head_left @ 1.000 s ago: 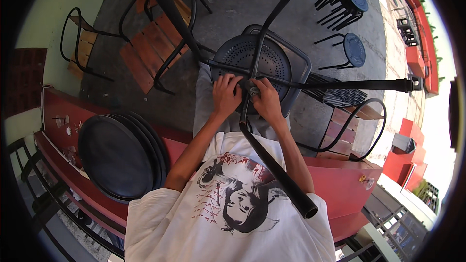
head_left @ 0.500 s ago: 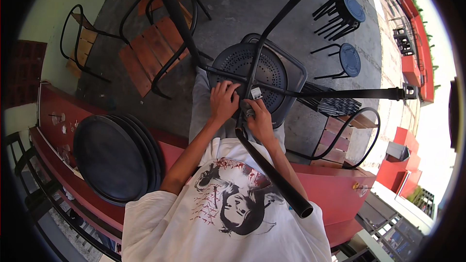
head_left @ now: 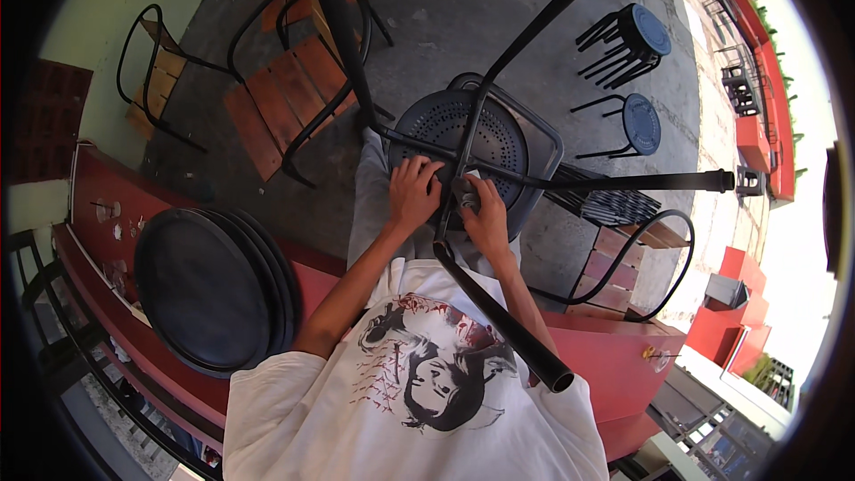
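Observation:
A black metal frame with long tube legs (head_left: 512, 321) lies upturned before me, its legs spreading outward from crossed bars. Beneath the bars is a round black perforated seat (head_left: 485, 125), with a rounded tube frame (head_left: 554, 144) around its far right side. At the near side of the crossing, my left hand (head_left: 413, 194) has bent fingers close together on the frame. My right hand (head_left: 485, 216) is closed by the joint, pinching a small greyish piece (head_left: 468, 199) whose kind I cannot make out. A small white patch (head_left: 473, 175) shows beside its fingertips.
Black round discs (head_left: 200, 289) are stacked at the left on a red ledge (head_left: 614, 352). Slatted wooden chairs (head_left: 289, 98) stand at far left, another chair (head_left: 606, 276) at right. Blue-topped stools (head_left: 643, 125) and a dark slatted bundle (head_left: 623, 207) are farther right.
The upturned frame has shifted slightly in view. My right hand has moved a little nearer the crossing, and its fingers now cover most of the white patch. My left hand stays almost in place.

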The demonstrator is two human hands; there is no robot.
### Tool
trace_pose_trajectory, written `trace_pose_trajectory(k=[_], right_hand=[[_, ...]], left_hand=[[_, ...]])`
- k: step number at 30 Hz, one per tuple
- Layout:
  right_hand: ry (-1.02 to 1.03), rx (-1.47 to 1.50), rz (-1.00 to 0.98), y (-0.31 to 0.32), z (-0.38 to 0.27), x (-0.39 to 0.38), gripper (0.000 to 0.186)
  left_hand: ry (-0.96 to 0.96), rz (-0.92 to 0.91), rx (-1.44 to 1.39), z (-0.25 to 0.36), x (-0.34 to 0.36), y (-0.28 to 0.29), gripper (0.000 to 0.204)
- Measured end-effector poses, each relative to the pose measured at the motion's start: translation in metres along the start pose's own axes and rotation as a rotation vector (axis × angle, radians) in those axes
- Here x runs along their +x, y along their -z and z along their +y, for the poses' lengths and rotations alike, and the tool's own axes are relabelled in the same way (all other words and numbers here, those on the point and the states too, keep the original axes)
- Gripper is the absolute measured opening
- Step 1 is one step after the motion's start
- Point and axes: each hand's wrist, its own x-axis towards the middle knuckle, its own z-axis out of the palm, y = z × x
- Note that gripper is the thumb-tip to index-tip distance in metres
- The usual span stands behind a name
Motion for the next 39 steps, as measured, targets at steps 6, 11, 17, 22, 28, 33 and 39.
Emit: trace_pose_trajectory(k=[6, 11, 17, 22, 28, 33, 39], right_hand=[[0.002, -0.056, 0.125, 0.001, 0.006, 0.023, 0.049], [-0.037, -0.016, -0.043, -0.001, 0.005, 0.013, 0.044], [-0.216, 0.115, -0.301, 0.000, -0.001, -0.027, 0.036], [-0.173, 0.156, -0.258, -0.001, 0.001, -0.037, 0.037], [-0.165, 0.103, -0.262, -0.001, -0.003, -0.036, 0.038], [-0.214, 0.153, -0.273, -0.001, 0.002, -0.037, 0.038], [-0.203, 0.153, -0.292, 0.006, -0.006, -0.030, 0.038]], left_hand=[[-0.007, 0.006, 0.001, 0.002, -0.002, 0.000, 0.031], [-0.009, 0.005, 0.003, 0.000, -0.003, -0.003, 0.031], [-0.013, 0.033, 0.024, -0.003, -0.003, -0.004, 0.029], [-0.009, 0.034, 0.025, -0.004, -0.002, -0.007, 0.028], [-0.005, 0.043, 0.035, -0.005, -0.002, -0.008, 0.028], [-0.003, 0.042, 0.015, -0.004, -0.003, -0.008, 0.028], [-0.018, 0.047, 0.029, -0.004, -0.004, -0.006, 0.028]])
